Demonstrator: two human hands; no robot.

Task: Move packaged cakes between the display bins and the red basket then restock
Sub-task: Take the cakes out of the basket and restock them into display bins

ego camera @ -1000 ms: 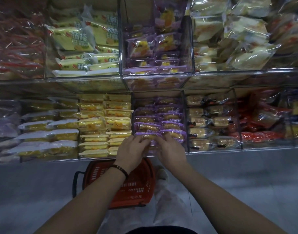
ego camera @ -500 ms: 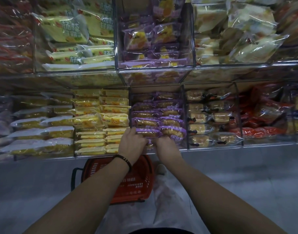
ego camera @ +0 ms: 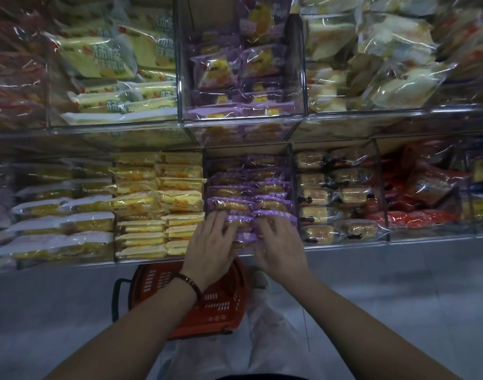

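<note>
Purple-wrapped packaged cakes [ego camera: 248,204] fill the clear acrylic lower-shelf bin [ego camera: 291,171] at centre, stacked in two columns. My left hand [ego camera: 211,248] lies on the front packs with fingers spread; my right hand [ego camera: 281,245] presses the packs beside it, fingers curled over a wrapper edge, though I cannot tell whether either truly grips. Below the bin, on the grey floor [ego camera: 399,297], sits the red plastic basket [ego camera: 221,305]. Left of the bin, yellow-wrapped cakes [ego camera: 158,204] are stacked.
</note>
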